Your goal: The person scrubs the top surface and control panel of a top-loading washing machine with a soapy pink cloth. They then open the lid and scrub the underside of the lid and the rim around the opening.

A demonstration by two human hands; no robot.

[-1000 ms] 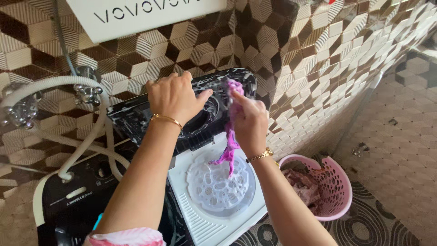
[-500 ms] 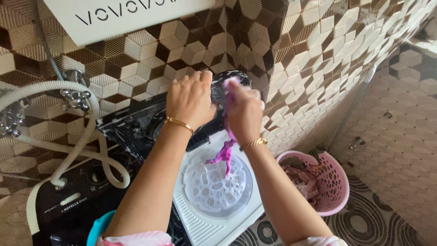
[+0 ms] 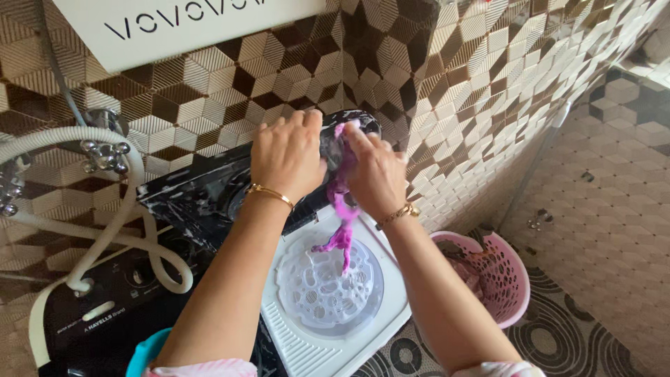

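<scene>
Both hands have closed together: right hand [image 3: 377,174] fingers pinch the purple cloth [image 3: 340,209], left hand [image 3: 287,155] curls over the raised black lid [image 3: 202,192]. Cloth dangles above the white spinner cover [image 3: 328,290]; pink basket [image 3: 499,269] sits beside the machine's edge.

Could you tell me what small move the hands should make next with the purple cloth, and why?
Probably lift the purple cloth a little higher: the right hand grips its top beside the left hand on the raised dark lid, while its tail hangs to the white perforated cover.
</scene>
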